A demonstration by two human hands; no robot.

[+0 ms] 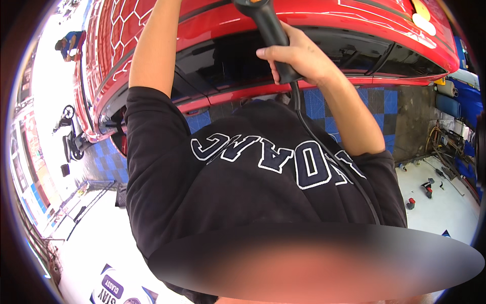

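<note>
My right hand (pixel 304 55) is wrapped round the long black handle of a corded polisher (pixel 266 25). The head of the tool runs past the top edge and is cut off. From the handle's end, a black cable (pixel 298 106) hangs down over my shirt and trails across my chest. Beneath the tool lies the red car (pixel 202 23), its glossy roof edge and dark side windows close against me. My left arm reaches up over the car, and the hand is beyond the top edge, out of sight.
Round yellow and white pads (pixel 423 23) rest on the car's roof at the far right. Blue and grey floor tiles (pixel 377 109) lie beside the car. Tools (pixel 428 187) are scattered on the floor at right. Another person (pixel 71 45) and a scooter (pixel 71 137) are at left.
</note>
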